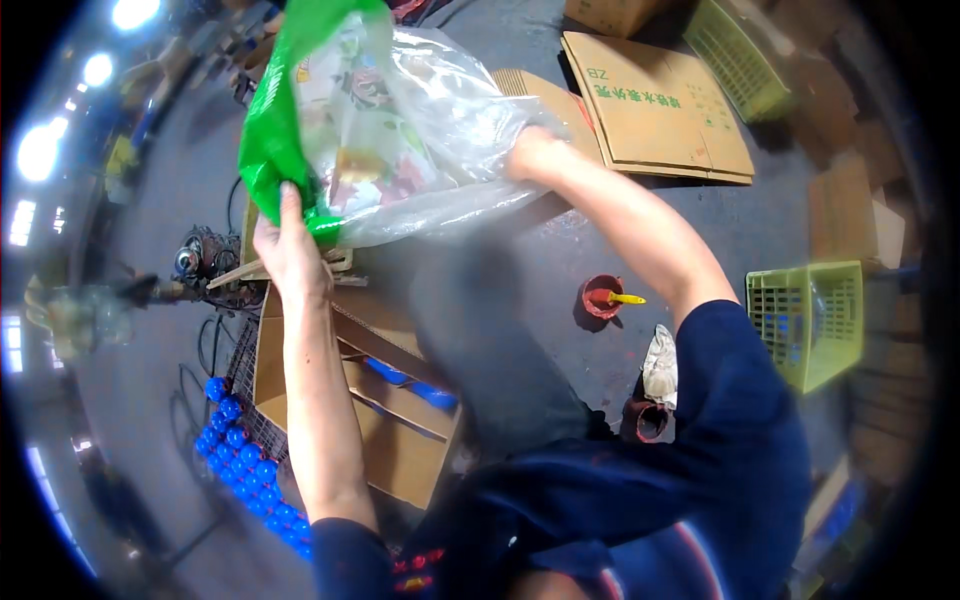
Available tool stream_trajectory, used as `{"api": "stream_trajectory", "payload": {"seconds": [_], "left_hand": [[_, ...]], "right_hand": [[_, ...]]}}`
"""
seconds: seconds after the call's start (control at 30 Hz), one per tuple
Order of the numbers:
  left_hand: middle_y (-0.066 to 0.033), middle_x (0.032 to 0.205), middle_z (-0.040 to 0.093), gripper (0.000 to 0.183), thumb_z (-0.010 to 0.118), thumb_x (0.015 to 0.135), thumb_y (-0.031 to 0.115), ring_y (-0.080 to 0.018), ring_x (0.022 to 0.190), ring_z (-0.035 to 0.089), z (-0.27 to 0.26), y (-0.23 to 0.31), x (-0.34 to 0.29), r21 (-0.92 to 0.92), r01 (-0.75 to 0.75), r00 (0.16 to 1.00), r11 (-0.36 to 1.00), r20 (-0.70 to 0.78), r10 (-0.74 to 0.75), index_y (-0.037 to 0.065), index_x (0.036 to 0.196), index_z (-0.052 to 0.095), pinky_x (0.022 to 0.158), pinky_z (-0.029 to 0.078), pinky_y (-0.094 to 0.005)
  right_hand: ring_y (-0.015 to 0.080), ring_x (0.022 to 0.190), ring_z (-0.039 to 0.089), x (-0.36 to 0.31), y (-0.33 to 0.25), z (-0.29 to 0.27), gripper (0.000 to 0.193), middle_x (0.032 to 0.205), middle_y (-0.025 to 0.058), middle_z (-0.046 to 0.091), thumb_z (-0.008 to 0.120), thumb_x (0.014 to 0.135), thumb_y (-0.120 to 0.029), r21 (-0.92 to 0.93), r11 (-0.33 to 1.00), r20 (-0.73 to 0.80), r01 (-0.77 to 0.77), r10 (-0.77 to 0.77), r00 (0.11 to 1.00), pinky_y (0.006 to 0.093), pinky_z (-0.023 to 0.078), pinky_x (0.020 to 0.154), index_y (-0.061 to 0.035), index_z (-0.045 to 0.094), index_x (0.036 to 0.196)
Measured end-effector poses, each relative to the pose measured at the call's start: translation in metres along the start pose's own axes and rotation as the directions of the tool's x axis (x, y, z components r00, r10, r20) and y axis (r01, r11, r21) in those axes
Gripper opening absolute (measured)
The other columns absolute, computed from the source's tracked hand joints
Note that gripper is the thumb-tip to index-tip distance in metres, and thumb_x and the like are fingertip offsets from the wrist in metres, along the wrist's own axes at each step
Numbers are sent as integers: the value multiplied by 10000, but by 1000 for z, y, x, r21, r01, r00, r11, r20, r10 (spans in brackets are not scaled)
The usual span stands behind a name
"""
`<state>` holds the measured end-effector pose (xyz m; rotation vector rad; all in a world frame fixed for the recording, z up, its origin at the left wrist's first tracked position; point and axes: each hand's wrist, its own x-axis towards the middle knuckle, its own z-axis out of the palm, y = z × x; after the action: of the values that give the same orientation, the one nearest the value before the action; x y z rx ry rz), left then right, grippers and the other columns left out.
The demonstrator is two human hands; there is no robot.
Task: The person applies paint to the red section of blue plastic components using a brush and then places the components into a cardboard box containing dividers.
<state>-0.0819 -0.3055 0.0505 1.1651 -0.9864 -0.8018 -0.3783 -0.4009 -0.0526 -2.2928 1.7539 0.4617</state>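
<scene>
Our left hand (290,250) pinches the plastic bag (400,120); our right hand (530,150) is buried inside, grip hidden; thin film may tear.

I hold up a big plastic bag (400,120) in front of me; it is clear, with a green strip along its left edge and colourful printed packets inside. My left hand (290,250) grips the green edge, and my right hand (530,150) is inside the bag's clear side. Below my left arm stands an open brown cardboard box (390,450), with blue pieces lying in it. Far ahead on the floor lies a flattened brown cardboard box (655,105) with green print on its top. Another brown carton (610,12) stands just behind it.
</scene>
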Motion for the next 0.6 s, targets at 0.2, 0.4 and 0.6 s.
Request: {"api": "stream_trajectory", "payload": {"seconds": [0.2, 0.4, 0.6], "left_hand": [[-64, 1072, 644, 323, 601, 973, 257, -146, 908, 619, 2, 14, -15, -12, 113, 994, 993, 1, -113, -7, 1159, 591, 811, 511, -297], [-111, 1019, 669, 352, 566, 986, 279, -163, 866, 658, 17, 69, 29, -85, 142, 987, 986, 85, -134, -45, 1119, 599, 785, 541, -295], [-133, 1059, 668, 381, 500, 1011, 274, -163, 875, 665, 18, 73, 37, 6, 180, 976, 984, 125, -179, -64, 1165, 581, 743, 534, -287]], "right_hand": [[267, 945, 680, -16, -16, -56, 436, 1086, 134, 685, 613, 877, -387, 464, 879, 70, 108, -159, 985, 401, 571, 727, -102, 647, 1205], [274, 902, 649, 79, -20, -123, 323, 1036, 119, 651, 437, 943, -203, 652, -548, -222, 524, 523, 823, 433, 512, 779, 32, 585, 1109], [318, 888, 669, 175, -74, -38, 523, 967, 226, 661, 785, 735, -280, 618, 761, -327, 196, 22, 945, 389, 541, 765, 20, 627, 1133]]}}
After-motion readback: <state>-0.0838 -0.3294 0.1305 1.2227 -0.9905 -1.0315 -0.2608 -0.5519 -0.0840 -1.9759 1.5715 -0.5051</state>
